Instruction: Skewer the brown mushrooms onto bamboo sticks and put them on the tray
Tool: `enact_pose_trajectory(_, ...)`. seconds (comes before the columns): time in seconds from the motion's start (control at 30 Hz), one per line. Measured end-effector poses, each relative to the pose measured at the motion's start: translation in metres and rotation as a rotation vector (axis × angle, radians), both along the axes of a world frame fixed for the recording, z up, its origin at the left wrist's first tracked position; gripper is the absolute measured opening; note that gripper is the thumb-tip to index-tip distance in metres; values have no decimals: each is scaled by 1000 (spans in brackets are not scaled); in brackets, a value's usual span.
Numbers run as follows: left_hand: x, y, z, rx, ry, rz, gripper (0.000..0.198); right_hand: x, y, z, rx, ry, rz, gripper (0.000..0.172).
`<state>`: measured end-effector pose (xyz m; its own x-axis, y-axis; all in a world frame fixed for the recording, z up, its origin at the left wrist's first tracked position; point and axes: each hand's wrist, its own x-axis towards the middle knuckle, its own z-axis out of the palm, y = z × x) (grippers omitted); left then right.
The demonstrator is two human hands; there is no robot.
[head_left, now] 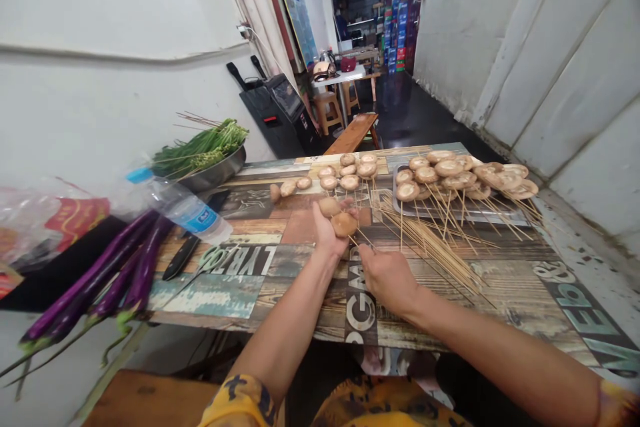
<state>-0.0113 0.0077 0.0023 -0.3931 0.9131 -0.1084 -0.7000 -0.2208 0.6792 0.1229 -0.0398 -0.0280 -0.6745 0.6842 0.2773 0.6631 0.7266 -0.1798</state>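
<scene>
My left hand is closed around brown mushroom caps over the middle of the table. Thin wooden skewers run from those caps toward my right hand, whose fingers pinch a skewer near its lower end. Beyond my hands, several loose mushrooms lie in a group, some with sticks in them. A loose bundle of bare skewers rests just right of my right hand. Behind it, a clear tray carries a heap of skewered mushrooms.
On the left are a water bottle, a knife and several purple eggplants overhanging the table's edge. A metal bowl of green vegetables stands at the back left. Beyond the table is a wooden bench.
</scene>
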Motion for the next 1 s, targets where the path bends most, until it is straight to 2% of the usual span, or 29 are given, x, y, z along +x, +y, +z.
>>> enact_pose_trajectory(0.13,2,2,-2,-22,3,2,50,-2,2,1,-37,-6,3,20)
enact_pose_trajectory(0.37,16,2,-6,-32,-29,-76,47,-2,8,5,-46,12,-67,22)
enact_pose_trajectory(0.73,-2,10,-5,-52,-9,30,59,2,13,0,17,134,-109,26)
enact_pose_trajectory(0.87,-3,5,0,-32,150,53,58,5,17,0,-43,158,-74,24)
enact_pose_trajectory(0.93,-13,4,1,-46,308,155,51,7,19,-1,-50,181,-86,25)
enact_pose_trajectory(1.0,-34,5,1,-85,512,267,32,9,20,-1,-48,203,-99,27)
